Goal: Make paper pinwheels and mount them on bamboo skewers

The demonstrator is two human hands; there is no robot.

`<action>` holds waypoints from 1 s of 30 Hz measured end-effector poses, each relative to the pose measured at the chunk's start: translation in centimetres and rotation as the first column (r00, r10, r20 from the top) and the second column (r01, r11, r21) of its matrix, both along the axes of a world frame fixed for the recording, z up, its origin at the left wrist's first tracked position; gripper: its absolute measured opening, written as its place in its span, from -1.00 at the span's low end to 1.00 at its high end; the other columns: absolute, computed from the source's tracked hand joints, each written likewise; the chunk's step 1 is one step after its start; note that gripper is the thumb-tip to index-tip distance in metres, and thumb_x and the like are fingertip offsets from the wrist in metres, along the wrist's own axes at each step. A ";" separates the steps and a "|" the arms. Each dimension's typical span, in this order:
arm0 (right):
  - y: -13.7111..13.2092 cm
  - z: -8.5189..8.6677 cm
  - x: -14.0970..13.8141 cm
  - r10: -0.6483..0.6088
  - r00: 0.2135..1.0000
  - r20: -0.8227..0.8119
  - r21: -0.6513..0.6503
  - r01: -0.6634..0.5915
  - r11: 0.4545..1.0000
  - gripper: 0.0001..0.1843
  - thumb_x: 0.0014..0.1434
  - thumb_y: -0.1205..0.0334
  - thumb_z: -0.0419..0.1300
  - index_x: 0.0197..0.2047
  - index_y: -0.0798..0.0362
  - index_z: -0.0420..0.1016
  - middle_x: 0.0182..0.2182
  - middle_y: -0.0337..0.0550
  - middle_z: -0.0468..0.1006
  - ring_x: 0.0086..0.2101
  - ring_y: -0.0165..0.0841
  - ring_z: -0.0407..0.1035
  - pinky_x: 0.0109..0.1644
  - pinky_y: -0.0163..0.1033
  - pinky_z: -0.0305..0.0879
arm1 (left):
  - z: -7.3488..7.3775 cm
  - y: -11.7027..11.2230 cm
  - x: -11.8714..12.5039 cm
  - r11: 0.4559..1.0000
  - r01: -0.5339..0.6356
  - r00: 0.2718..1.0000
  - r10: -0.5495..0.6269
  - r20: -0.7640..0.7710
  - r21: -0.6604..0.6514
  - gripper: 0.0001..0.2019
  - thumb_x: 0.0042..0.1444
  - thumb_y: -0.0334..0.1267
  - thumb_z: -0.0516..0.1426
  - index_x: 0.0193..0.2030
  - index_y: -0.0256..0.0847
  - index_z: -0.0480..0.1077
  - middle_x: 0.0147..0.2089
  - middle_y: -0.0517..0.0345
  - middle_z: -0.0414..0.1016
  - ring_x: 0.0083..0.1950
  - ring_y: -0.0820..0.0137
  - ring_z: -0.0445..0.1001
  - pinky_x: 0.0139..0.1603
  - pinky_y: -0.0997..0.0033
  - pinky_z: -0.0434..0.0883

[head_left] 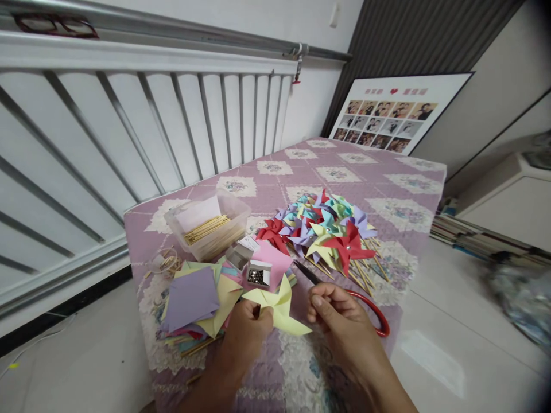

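Note:
My left hand pinches a pale yellow paper pinwheel by its left side, its blades folded toward the middle. Just right of it, my right hand has thumb and fingers pressed together; whatever they hold is too small to make out. Red-handled scissors lie partly behind that hand, black blades pointing up and left. Beyond the pinwheel a small open box contains shiny metal pins. Squares of coloured paper, purple on top, are stacked left of my left hand.
A heap of colourful pinwheels on sticks lies behind the scissors. A clear plastic bin holds thin wooden sticks, near a small round container. The patterned tablecloth reaches a white radiator and a photo board.

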State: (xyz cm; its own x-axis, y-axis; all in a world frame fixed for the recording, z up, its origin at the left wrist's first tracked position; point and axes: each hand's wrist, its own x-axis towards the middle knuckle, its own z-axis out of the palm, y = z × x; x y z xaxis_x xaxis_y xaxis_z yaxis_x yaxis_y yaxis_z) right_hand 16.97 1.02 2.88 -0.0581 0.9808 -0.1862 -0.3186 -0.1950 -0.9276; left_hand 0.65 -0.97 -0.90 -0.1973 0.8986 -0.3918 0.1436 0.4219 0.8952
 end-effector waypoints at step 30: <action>0.0 -2.4 0.5 0.151 0.486 0.861 0.069 -0.405 0.912 -0.92 0.00 0.36 0.10 -0.48 0.01 0.37 -0.49 -0.22 0.47 -0.43 -0.31 0.34 -0.37 -0.26 0.18 | -0.9 0.1 -0.7 0.999 0.050 0.998 -0.050 0.039 -0.007 -0.73 -0.08 -0.06 0.07 -0.64 -0.17 0.23 -0.71 0.29 0.20 -0.67 0.53 0.09 -0.64 0.47 0.00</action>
